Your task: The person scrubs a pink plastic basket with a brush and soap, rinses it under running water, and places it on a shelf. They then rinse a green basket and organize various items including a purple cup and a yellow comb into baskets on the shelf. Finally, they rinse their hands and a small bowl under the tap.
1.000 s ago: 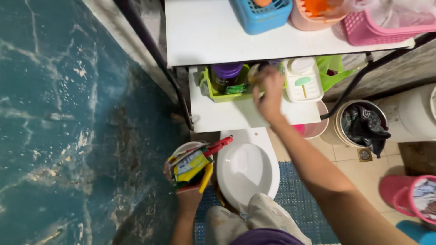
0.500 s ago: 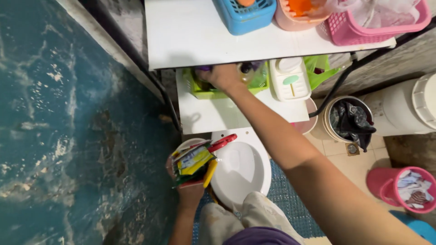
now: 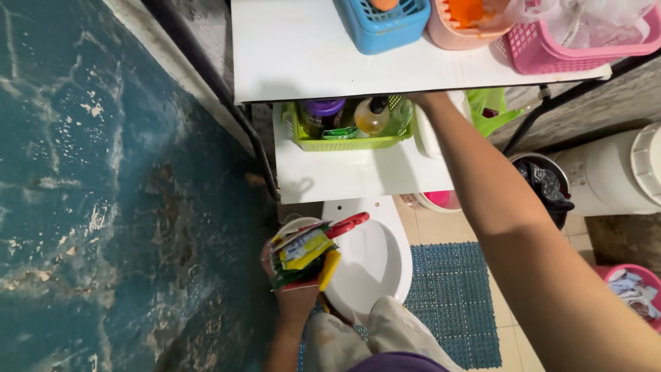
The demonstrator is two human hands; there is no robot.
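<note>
My left hand (image 3: 296, 303) is low in the view and grips a small cup (image 3: 292, 226) stuffed with yellow and green sachets, a red-handled tool and a yellow-handled one. My right arm stretches up to the lower white shelf (image 3: 344, 176). My right hand (image 3: 418, 98) is almost wholly hidden under the upper white shelf (image 3: 303, 55), just right of a green basket (image 3: 344, 143). That basket holds a purple-lidded jar (image 3: 323, 109) and an amber bottle (image 3: 372, 117). A white box (image 3: 423, 138) sits partly behind my forearm.
A blue basket (image 3: 385, 24), a pink tub (image 3: 461, 24) and a pink basket (image 3: 551, 48) stand on the upper shelf. Below are a white toilet lid (image 3: 368, 258), blue mat (image 3: 454, 296), bin with black bag (image 3: 547, 186), white drum (image 3: 613, 176) and pink bucket (image 3: 637, 286). A teal wall fills the left.
My right hand has left the green basket and moved right, going under the upper shelf beside the white box. The left hand keeps holding the cup.
</note>
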